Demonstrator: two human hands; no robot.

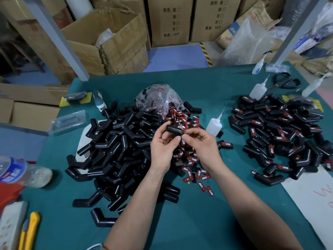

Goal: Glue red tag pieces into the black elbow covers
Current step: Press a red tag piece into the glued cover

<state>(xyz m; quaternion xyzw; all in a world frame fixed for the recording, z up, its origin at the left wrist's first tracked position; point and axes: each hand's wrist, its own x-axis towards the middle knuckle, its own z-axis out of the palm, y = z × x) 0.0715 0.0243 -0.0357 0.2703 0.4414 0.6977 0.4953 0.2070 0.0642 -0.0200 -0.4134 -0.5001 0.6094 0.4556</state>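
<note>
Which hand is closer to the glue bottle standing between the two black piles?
Right. The right hand sits just left of the glue bottle, almost beside it; the left hand, holding a black elbow cover, is farther left, beyond the right hand.

Scissors (286, 82) far right on the green table (198, 222); water bottle (21, 171) and yellow utility knife (29, 231) at its left edge.

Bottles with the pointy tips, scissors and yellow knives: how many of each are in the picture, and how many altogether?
Pointy-tip bottles: 4
Scissors: 1
Yellow knife: 1
Total: 6
</note>
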